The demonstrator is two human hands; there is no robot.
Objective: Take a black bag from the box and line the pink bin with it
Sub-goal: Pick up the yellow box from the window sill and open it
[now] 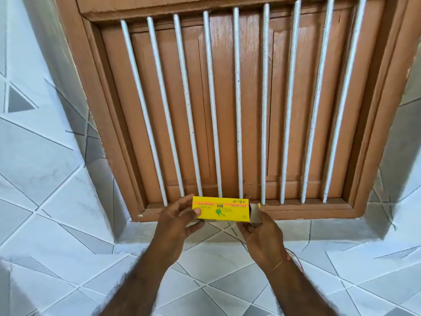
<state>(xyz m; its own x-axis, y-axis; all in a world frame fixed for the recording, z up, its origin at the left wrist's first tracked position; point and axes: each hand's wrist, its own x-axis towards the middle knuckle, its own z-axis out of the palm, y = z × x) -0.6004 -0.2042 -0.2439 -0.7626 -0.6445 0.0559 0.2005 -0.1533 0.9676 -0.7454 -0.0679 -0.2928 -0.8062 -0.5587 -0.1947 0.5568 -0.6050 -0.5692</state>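
I see the yellow box (222, 210) held level in front of the window sill, L hand (176, 221) clamped on its left end, R hand (259, 231) gripping the open right-end flap. Behind: brown wood shutters (227, 99) w/ white bars (213, 103). Walls + ledge in grey-white tiles (45, 156), triangle pattern.

Head-worn view, forward and downward

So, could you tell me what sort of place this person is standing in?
Probably a tiled room in a home, perhaps a kitchen or washroom, though I can't tell which. Grey-and-white patterned wall tiles surround a brown wooden window with white bars, its shutters closed. Both hands hold a yellow bin-bag box.
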